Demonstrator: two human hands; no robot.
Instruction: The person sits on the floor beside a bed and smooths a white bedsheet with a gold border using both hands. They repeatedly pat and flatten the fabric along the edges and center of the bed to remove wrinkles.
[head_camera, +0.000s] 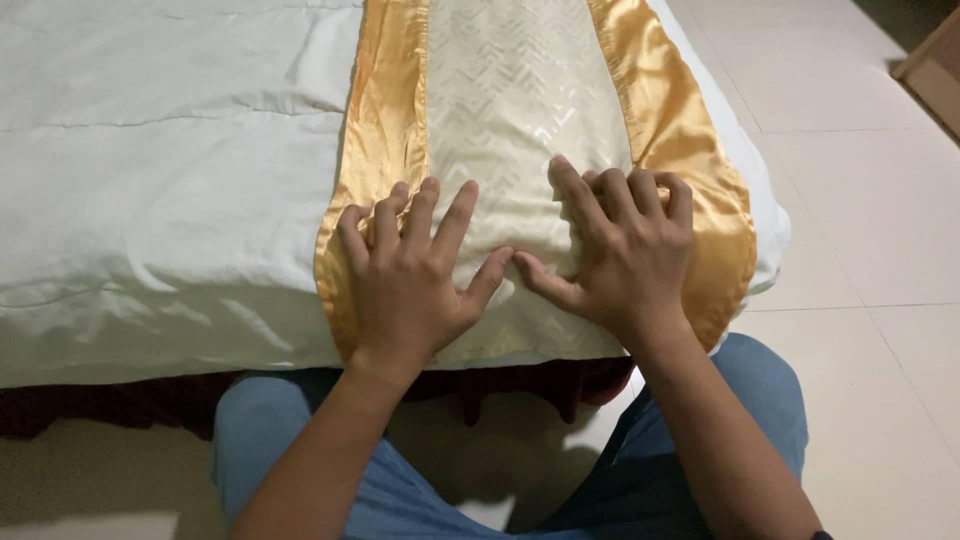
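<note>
A bed runner (520, 100) lies across the end of a bed, cream in the middle with a zigzag weave and shiny gold bands on both sides. My left hand (410, 275) presses flat on its near end, fingers spread, over the left gold band and the cream panel. My right hand (620, 245) rests beside it with fingers curled, pinching a fold of the cream fabric. The two thumbs almost touch.
A white quilt (150, 170) covers the bed to the left. A dark red bed skirt (120, 405) hangs below it. My knees in blue jeans (270, 430) are against the bed. Pale floor tiles (860, 200) lie to the right, with a wooden piece (935, 65) at the far corner.
</note>
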